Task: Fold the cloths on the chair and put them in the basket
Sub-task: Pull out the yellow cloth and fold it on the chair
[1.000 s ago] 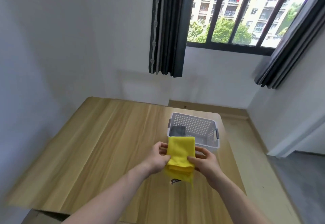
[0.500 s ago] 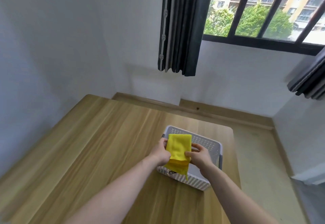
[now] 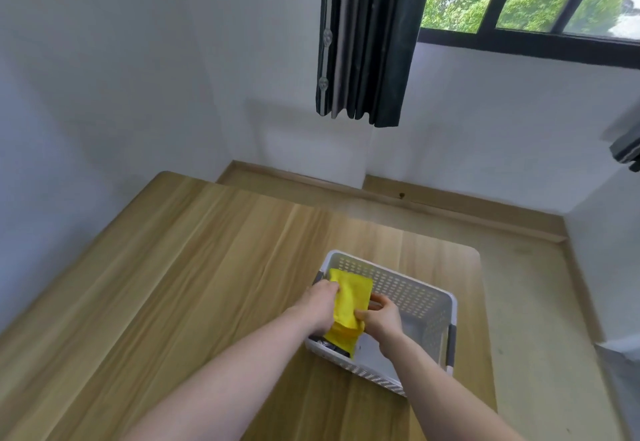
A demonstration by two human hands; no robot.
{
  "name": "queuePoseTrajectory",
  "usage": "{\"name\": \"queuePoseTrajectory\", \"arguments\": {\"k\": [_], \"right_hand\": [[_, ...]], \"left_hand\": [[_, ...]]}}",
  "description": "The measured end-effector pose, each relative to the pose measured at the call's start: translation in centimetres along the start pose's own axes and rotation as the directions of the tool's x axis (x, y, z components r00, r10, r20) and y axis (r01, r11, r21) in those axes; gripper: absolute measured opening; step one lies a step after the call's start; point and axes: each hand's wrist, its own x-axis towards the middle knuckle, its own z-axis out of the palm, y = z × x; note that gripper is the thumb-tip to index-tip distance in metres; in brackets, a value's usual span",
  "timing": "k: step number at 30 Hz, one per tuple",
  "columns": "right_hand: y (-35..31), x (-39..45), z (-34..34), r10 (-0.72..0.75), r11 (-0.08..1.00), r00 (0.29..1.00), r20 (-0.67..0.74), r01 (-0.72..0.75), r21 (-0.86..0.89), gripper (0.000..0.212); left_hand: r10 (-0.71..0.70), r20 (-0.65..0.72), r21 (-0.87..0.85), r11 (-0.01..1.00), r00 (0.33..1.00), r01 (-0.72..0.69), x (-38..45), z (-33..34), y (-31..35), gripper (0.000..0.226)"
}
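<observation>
we hold the folded yellow cloth (image 3: 349,305) over the white basket (image 3: 434,305) on the wooden table (image 3: 207,267). our left hand (image 3: 320,305) and right hand (image 3: 381,319) pinch its two sides.

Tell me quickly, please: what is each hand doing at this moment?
Left hand: closed, holding the left edge of the folded yellow cloth over the basket.
Right hand: closed, pinching the cloth's right edge.
</observation>
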Motion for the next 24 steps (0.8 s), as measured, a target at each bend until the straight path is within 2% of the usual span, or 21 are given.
{"name": "queuePoseTrajectory", "arguments": {"k": [3, 5, 9, 13, 17, 20, 24], "right_hand": [[0.6, 0.9, 0.8, -0.003, 0.999, 1.000, -0.017, 0.003, -0.039, 0.056], [0.9, 1.2, 1.2, -0.020, 0.995, 0.999, -0.042, 0.016, -0.094, 0.053], [1.7, 1.6, 1.6, -0.045, 0.982, 0.997, -0.056, 0.034, -0.185, 0.053], [1.8, 1.2, 1.7, -0.066, 0.983, 0.997, -0.041, 0.058, -0.177, 0.046], [2.1, 1.1, 1.5, -0.077, 0.973, 0.997, -0.007, 0.074, -0.219, 0.042], [2.2, 1.1, 0.7, -0.075, 0.974, 0.997, -0.030, 0.067, -0.217, 0.053], [0.8, -1.8, -0.8, -0.132, 0.951, 0.991, -0.003, 0.126, -0.281, 0.057]], "left_hand": [[0.018, 0.018, 0.185, 0.983, 1.000, -0.021, 0.2, 0.0, 0.8, 0.044], [0.017, 0.006, 0.310, 0.951, 1.000, -0.018, 0.0, 0.1, 1.4, 0.045], [0.025, 0.001, 0.393, 0.919, 1.000, -0.024, -0.5, 0.8, 1.7, 0.039], [-0.009, 0.095, 0.381, 0.924, 0.995, -0.028, -0.8, 1.6, 0.9, 0.030], [-0.047, 0.129, 0.331, 0.944, 0.990, 0.002, -1.2, 1.6, 1.0, 0.028], [-0.044, 0.083, 0.274, 0.961, 0.996, 0.020, -2.1, 0.9, 1.2, 0.029], [-0.001, -0.029, 0.098, 0.995, 1.000, 0.004, -5.0, 0.5, -0.1, 0.050]]}}
